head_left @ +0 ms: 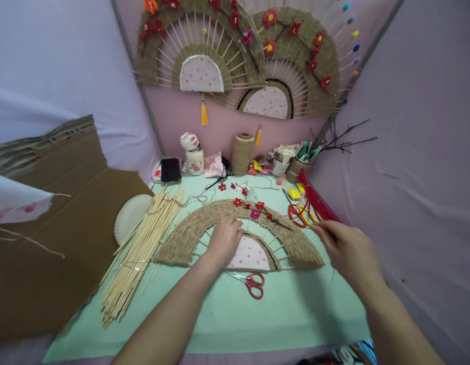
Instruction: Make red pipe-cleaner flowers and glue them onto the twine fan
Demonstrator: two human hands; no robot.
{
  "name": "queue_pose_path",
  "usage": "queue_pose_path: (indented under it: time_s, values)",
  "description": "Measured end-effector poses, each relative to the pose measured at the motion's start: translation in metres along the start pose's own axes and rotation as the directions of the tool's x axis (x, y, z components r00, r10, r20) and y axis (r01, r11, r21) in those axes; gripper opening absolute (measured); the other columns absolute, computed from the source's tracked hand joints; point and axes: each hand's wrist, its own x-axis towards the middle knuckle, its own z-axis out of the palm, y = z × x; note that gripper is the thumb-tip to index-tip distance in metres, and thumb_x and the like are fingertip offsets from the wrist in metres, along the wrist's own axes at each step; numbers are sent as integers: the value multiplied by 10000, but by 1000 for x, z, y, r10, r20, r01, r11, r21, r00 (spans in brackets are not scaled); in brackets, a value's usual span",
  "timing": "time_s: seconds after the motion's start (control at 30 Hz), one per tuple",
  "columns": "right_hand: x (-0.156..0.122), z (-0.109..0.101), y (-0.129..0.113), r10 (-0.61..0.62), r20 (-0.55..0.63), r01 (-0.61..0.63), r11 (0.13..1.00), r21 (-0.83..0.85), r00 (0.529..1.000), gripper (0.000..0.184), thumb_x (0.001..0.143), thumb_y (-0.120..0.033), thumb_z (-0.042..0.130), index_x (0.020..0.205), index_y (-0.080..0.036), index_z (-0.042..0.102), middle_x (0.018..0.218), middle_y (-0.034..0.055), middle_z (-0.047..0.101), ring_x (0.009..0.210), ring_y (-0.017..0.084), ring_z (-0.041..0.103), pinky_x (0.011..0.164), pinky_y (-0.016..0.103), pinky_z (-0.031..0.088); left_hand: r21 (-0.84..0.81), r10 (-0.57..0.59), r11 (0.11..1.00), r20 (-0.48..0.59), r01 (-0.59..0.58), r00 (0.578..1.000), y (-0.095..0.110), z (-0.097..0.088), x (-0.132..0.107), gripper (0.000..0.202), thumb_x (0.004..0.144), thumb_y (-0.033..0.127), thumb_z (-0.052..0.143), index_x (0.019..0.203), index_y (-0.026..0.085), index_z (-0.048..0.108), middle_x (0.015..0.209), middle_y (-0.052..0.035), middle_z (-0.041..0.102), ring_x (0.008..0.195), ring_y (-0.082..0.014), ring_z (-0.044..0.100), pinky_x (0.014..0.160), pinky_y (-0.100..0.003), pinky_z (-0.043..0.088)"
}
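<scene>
A half-round fan [177,242] of woven twine on thin sticks lies on the green tabletop, with a dotted cloth half-circle [253,253] at its centre. Small red and magenta felt flowers [259,205] sit along a dark twig on its upper band. My left hand [225,241] rests on the fan, fingers curled together at the band's inner edge. Right of the fan, my right hand [351,248] is raised with thumb and fingers pinched. Whatever is in the pinch is too small to name; a faint thread-like line shows below it. Red-handled scissors [255,285] lie below the fan.
A bundle of thin sticks [134,263] and a white paper plate [130,218] lie left, beside large cardboard [52,228]. Behind stand a twine spool [243,154] and a cup of pens [299,167]. Red pipe cleaners [318,203] lie right. Finished fans [202,73] hang behind.
</scene>
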Motion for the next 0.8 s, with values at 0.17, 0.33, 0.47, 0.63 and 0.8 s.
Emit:
queue_pose_path:
  time_s: [0.17,0.33,0.47,0.63,0.8]
  values:
    - [66,56,-54,-156,216,119,978,174,964,183,866,-288,528,854,-204,690,865,53,721,817,188,626,716,274,388,3,19,1000,1,-19,1000,0,4,0,228,894,237,478,925,147,686,921,-94,656,958,-230,563,883,-354,440]
    - [99,102,-77,-123,300,100,991,93,946,193,850,-216,528,862,-240,719,947,46,731,929,214,611,789,316,319,6,-12,1000,-6,12,1000,-5,6,-1,227,887,227,480,922,141,687,943,-100,657,964,-231,563,880,-348,439]
    - [107,114,-80,-60,331,48,998,46,942,220,846,-206,508,847,-244,725,918,49,739,920,223,613,783,332,288,-3,-67,998,-26,67,997,-6,-4,5,227,880,233,487,924,150,693,934,-95,669,951,-230,574,869,-339,435]
    - [118,119,-70,-19,375,13,1000,20,927,205,825,-217,529,846,-254,730,892,40,741,910,217,603,764,327,270,38,-100,994,-26,101,995,-8,-22,45,230,859,215,495,935,199,711,921,-73,678,931,-220,582,835,-318,421]
    - [122,126,-67,-13,407,12,1000,6,913,172,806,-259,570,806,-266,742,815,42,730,896,230,576,750,335,250,94,-192,978,56,186,980,-11,-7,85,229,839,255,523,890,212,742,934,-95,660,957,-243,558,815,-339,408]
